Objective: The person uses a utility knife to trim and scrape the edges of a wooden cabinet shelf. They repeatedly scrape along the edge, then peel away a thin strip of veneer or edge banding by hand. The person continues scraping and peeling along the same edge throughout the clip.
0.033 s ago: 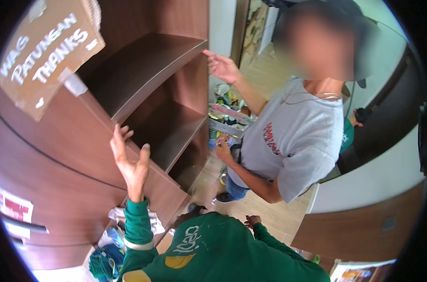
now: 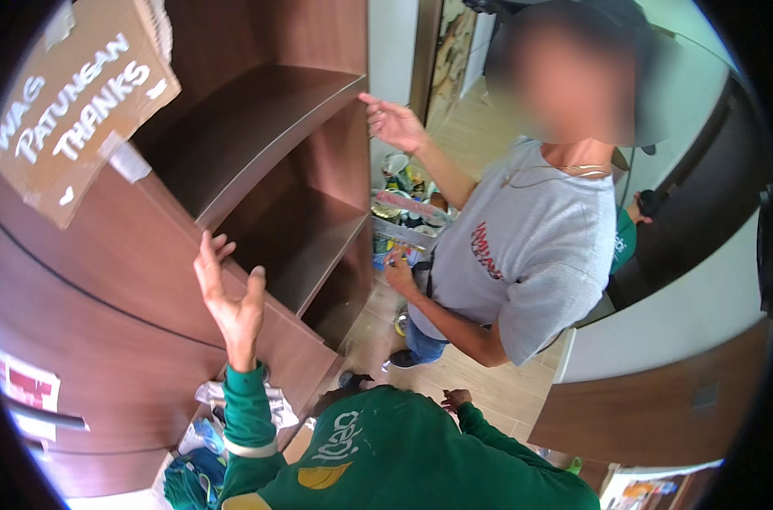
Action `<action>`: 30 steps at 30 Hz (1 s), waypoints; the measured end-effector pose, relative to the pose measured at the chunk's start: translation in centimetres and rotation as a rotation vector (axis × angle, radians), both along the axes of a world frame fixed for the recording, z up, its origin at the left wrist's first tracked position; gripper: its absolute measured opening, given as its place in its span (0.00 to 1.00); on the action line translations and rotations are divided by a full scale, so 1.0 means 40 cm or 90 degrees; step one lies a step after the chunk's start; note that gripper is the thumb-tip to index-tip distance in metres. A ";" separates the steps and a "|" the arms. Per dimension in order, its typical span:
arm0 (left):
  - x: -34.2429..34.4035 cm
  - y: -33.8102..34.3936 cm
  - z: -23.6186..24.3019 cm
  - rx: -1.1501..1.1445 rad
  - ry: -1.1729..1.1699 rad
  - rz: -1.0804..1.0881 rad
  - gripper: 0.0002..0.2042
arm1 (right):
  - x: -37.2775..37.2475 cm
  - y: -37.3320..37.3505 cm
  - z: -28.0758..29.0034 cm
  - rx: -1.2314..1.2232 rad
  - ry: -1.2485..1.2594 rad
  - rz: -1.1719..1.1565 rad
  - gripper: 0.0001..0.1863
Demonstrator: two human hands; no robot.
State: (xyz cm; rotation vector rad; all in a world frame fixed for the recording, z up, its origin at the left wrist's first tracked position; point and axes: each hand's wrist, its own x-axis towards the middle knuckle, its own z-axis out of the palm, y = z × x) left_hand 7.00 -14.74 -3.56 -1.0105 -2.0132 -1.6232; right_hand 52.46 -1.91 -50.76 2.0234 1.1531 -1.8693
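My left hand (image 2: 231, 297) is raised at the front edge of a dark brown wooden shelf unit (image 2: 272, 183), fingers spread and nothing in them. Its fingertips are by the near end of the upper shelf board; whether they touch it I cannot tell. Low in front of my green sweatshirt, my right hand (image 2: 458, 399) hangs with its fingers loosely apart, small in view, and no held thing shows. Across from me a person in a grey T-shirt (image 2: 535, 242) points one hand (image 2: 395, 125) at the far end of the same board. Their other hand (image 2: 397, 270) is held at the waist, gripping something small.
A cardboard sign (image 2: 85, 110) is taped to the cabinet at the left. Behind the person, a plastic bin (image 2: 403, 231) full of cans and jars stands on the floor. Dark green cloth (image 2: 191, 476) and bags lie at lower left. A large mirror (image 2: 693, 102) is at right.
The whole view has shifted slightly, so most things sit a little farther left. Both my hands and the other person's pointing hand keep nearly the same pose.
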 end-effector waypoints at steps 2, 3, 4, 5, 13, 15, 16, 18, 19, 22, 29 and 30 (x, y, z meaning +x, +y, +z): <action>-0.006 -0.007 0.000 -0.010 -0.011 0.007 0.39 | -0.022 -0.002 0.018 0.035 0.015 0.011 0.17; -0.005 -0.009 -0.001 -0.011 0.001 0.005 0.39 | -0.032 -0.002 0.032 0.038 0.007 0.035 0.18; -0.006 -0.012 -0.002 -0.019 0.007 0.011 0.39 | -0.047 0.001 0.045 0.039 0.010 0.022 0.17; -0.006 -0.012 -0.003 -0.031 0.015 0.024 0.39 | -0.059 0.006 0.059 0.038 0.016 0.030 0.18; -0.009 -0.003 -0.010 -0.010 -0.004 0.002 0.40 | -0.121 0.000 0.102 0.066 0.013 0.075 0.21; -0.014 -0.010 -0.011 -0.019 -0.006 -0.002 0.40 | -0.121 -0.007 0.104 0.087 0.023 0.136 0.21; -0.017 -0.013 -0.012 -0.022 -0.003 -0.008 0.40 | -0.121 -0.010 0.106 0.078 0.026 0.111 0.21; -0.022 -0.017 -0.015 -0.030 -0.003 -0.009 0.40 | -0.120 -0.018 0.109 0.045 0.030 0.055 0.22; -0.023 -0.017 -0.017 -0.022 -0.003 -0.017 0.40 | -0.120 -0.021 0.110 0.056 0.024 0.056 0.22; -0.024 -0.009 -0.020 -0.009 -0.012 -0.017 0.41 | -0.123 -0.028 0.104 0.058 0.012 0.067 0.22; -0.019 -0.015 -0.031 -0.018 -0.007 -0.016 0.42 | -0.108 -0.045 0.043 0.070 0.011 0.036 0.22; -0.021 -0.023 -0.034 -0.016 -0.008 -0.023 0.41 | -0.107 -0.049 0.031 0.071 0.013 0.032 0.22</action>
